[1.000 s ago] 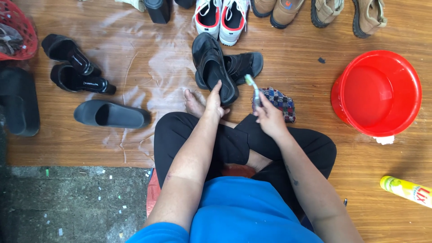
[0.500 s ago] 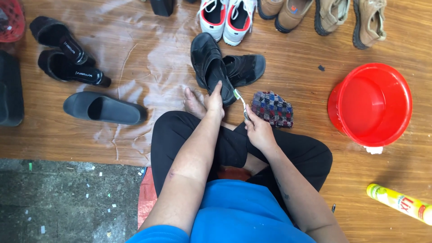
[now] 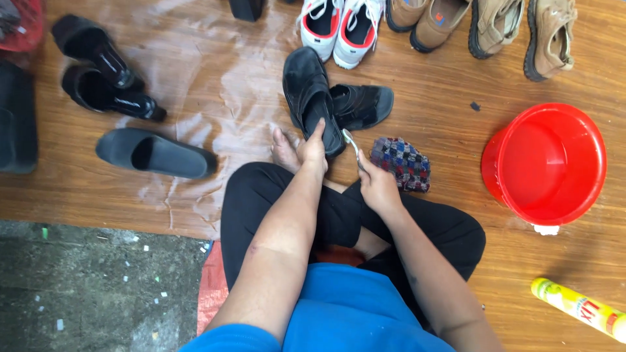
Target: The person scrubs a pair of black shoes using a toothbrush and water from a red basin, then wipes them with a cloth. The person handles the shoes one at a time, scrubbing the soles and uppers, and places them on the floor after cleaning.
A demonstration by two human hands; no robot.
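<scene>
Seated cross-legged on a wood-grain floor (image 3: 443,91), and the left hand (image 3: 313,148) is wrapped around the heel end of a black sandal (image 3: 312,98) — matte, chunky-soled, broad straps across the top, tipped up on its edge so the dark footbed faces the camera. It leans against its partner, the second black sandal (image 3: 362,104), which lies flat just behind it. The right hand (image 3: 375,182) is closed on a toothbrush (image 3: 351,143), pale handle, head pressed right at the lower edge of the held sandal. Just beside that hand sits a crumpled checked cloth (image 3: 401,161), woven squares of blue, red and grey. Off to the right, well apart, a glossy red plastic basin (image 3: 544,163), round and smooth-walled. A yellow bottle (image 3: 577,306) lies on its side near the lower right corner. A thin clear plastic sheet (image 3: 215,85), wrinkled and shiny, covers the floor under the sandals. To the left, a smooth black slipper (image 3: 153,153) — rubbery, rounded toe. Top edge: white-and-red sneakers (image 3: 342,26) and tan suede shoes (image 3: 515,29) in a row.
</scene>
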